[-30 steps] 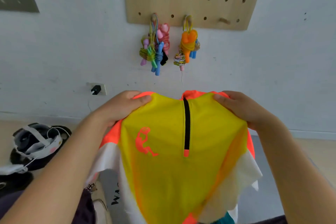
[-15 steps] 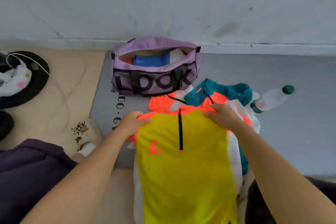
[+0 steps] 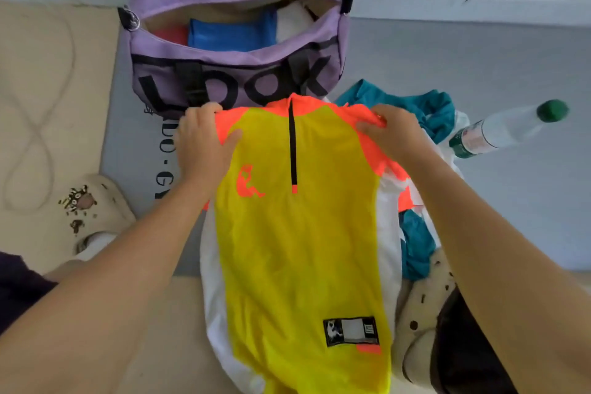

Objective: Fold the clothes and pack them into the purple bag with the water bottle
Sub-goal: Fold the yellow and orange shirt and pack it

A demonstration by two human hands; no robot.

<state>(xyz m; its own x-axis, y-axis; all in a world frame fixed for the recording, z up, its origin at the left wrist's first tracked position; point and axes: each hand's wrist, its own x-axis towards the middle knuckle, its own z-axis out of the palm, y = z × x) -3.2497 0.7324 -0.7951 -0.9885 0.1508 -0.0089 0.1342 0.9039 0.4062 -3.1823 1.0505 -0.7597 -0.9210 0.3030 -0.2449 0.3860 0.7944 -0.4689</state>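
The yellow jersey (image 3: 297,233) is hanging spread out by its orange shoulders, just in front of the purple bag (image 3: 236,70). The left hand (image 3: 204,144) is gripping the left shoulder, its fingers (image 3: 230,141) curled over the fabric; the right hand (image 3: 393,134) is pinching the right shoulder. The bag is sitting unzipped on the grey mat (image 3: 479,67), blue cloth (image 3: 230,35) showing inside. The water bottle (image 3: 502,131) is lying beside teal clothing (image 3: 428,112).

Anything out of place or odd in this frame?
Nothing damaged or spilled. The clear plastic water bottle with a green cap lies on its side on the grey floor mat, outside the open purple duffel bag; a crumpled teal garment lies beside it.
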